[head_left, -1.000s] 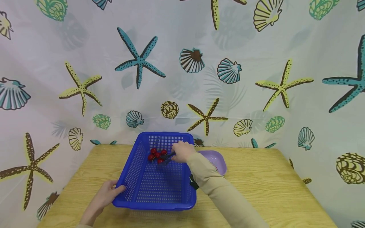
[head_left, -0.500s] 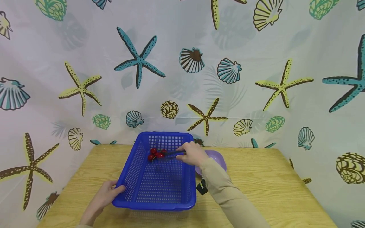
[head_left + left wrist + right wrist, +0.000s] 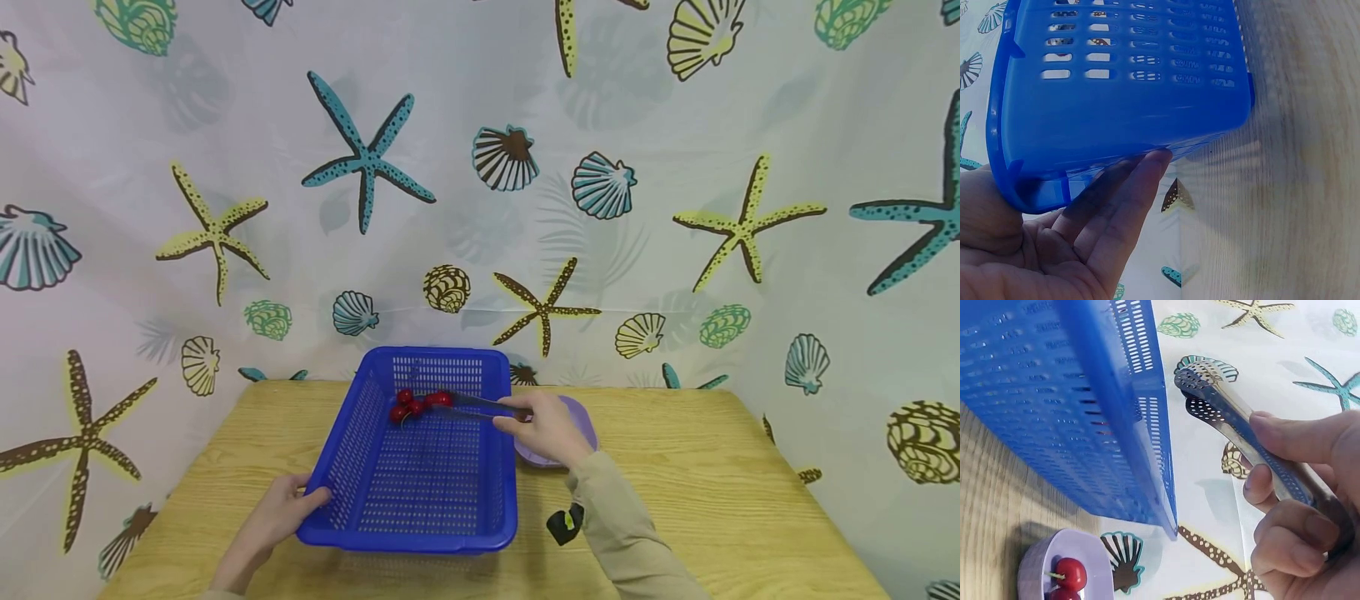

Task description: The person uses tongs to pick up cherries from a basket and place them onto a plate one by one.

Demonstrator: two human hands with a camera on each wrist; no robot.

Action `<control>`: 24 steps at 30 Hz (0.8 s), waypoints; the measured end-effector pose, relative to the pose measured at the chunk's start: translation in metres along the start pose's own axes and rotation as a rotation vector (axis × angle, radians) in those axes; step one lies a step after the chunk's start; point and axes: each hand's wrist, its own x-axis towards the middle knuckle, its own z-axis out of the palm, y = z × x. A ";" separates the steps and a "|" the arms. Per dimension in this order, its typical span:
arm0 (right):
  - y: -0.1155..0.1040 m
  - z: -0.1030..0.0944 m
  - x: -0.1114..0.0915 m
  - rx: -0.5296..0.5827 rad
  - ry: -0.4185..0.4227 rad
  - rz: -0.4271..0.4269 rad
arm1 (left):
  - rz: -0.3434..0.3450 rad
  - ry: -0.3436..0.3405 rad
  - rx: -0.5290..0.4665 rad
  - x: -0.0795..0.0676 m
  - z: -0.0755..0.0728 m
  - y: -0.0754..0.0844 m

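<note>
In the head view a blue slotted basket (image 3: 416, 543) stands on the table, several red cherries (image 3: 408, 408) toward its back. My left hand (image 3: 273, 517) holds its left rim near the front corner; in the left wrist view the fingers (image 3: 1125, 209) lie against the outer wall. My right hand (image 3: 551, 429), over the right rim, grips metal tongs (image 3: 480, 405) between thumb and fingers. Red fruit (image 3: 438, 400) overlaps the tong tips in the head view. In the right wrist view the perforated tong ends (image 3: 1200, 381) stand close together, no red showing between them.
A lavender bowl (image 3: 581, 417) stands right of the basket, partly behind my right hand. Cherries (image 3: 1071, 574) lie in it in the right wrist view. A black device (image 3: 565, 525) hangs at my right wrist. Patterned cloth (image 3: 480, 250) rises behind the wooden table (image 3: 675, 467).
My right hand has drawn back to the right with the tongs, from inside the basket to over its right rim. Red fruit at the tips has shifted right. My left hand has stayed put.
</note>
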 end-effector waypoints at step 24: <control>0.064 -0.018 -0.052 0.170 0.246 0.238 | -0.021 0.026 0.029 0.001 0.001 0.001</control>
